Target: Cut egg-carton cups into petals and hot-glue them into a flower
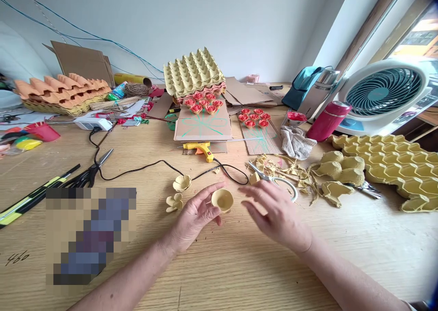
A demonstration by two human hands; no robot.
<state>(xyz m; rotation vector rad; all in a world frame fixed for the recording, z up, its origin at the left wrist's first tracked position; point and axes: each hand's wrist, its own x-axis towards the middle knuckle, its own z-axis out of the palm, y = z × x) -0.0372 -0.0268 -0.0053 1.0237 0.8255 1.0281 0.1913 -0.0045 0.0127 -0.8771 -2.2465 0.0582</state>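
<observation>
My left hand (196, 215) grips a small yellow egg-carton cup (222, 200) between thumb and fingers, its round mouth facing me. Just right of the cup, my right hand (273, 210) is raised with thumb and fingers apart and nothing visible between them. Scissors (285, 188) with white handles lie partly hidden behind that hand, beside a small yellow carton piece (254, 178). Left of the held cup, two petal-cut carton cups, a rounder one (181, 182) and a flatter, more open one (174, 203), rest on the table.
A yellow glue gun (201, 150) with a black cord lies ahead, before cardboard (205, 126) bearing red carton flowers (201, 103). Carton scraps (294, 169), uncut carton cups (338, 167) and an egg tray (390, 165) lie right, near a pink bottle (329, 121) and a fan (383, 94). Black-handled scissors (89, 176) lie left.
</observation>
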